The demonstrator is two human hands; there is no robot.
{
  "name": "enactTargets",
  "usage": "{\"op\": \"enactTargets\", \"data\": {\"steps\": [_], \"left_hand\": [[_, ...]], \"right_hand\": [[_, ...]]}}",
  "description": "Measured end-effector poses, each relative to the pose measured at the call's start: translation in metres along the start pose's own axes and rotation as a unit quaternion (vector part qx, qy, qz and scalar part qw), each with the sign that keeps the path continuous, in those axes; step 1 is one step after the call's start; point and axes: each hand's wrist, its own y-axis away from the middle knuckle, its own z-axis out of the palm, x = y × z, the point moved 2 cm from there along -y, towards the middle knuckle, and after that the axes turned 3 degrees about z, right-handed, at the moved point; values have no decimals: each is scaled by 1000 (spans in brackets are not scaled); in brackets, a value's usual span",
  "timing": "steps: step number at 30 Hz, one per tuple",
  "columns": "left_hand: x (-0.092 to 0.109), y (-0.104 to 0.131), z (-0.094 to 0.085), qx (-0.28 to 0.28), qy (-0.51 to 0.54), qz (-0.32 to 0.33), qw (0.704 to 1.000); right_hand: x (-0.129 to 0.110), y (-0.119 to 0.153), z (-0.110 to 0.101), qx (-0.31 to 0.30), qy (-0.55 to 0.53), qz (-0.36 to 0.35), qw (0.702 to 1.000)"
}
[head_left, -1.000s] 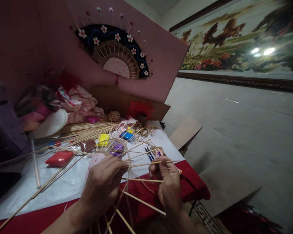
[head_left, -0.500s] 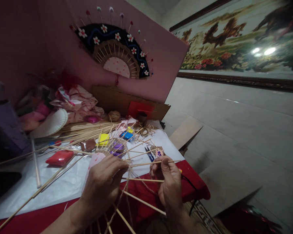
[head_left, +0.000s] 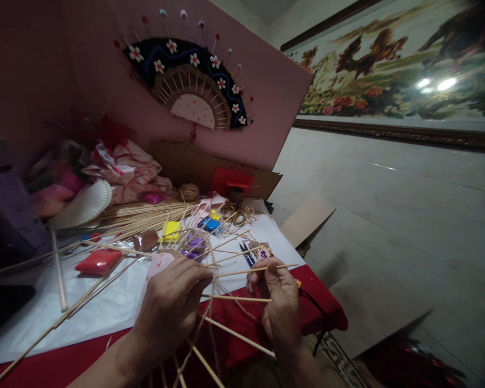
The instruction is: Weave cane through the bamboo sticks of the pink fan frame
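Note:
A fan-shaped frame of thin wooden sticks [head_left: 238,335], with twine [head_left: 210,310] wound across them, spreads between my hands over the table's front edge. My left hand [head_left: 167,302] is closed on the frame, thumb and forefinger pinched where the twine crosses a stick. What its other fingers press on is hidden behind the hand. My right hand [head_left: 282,302] pinches the outer part of one stick between thumb and fingers, and a lower stick's end meets its palm side. Just beyond the right hand lie dark-bladed thread snips [head_left: 247,255] and a small patterned piece [head_left: 263,252].
White sheeting [head_left: 92,307] covers a red tablecloth [head_left: 323,307]. On it lie a red clay packet [head_left: 99,262], a yellow packet [head_left: 170,230], a purple packet [head_left: 194,247] and a bundle of loose sticks [head_left: 145,215]. A twine ball [head_left: 188,192] sits behind. A decorated fan [head_left: 186,67] hangs above.
My right hand's fingers have shifted very slightly around the stick. The left hand and the frame stay in place.

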Motion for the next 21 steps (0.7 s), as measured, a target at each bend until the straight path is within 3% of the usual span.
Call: {"op": "enactTargets", "data": {"steps": [21], "left_hand": [[-1,0,2,-8,-2,0,1000]], "right_hand": [[-4,7,0,41,19,1,999]]}}
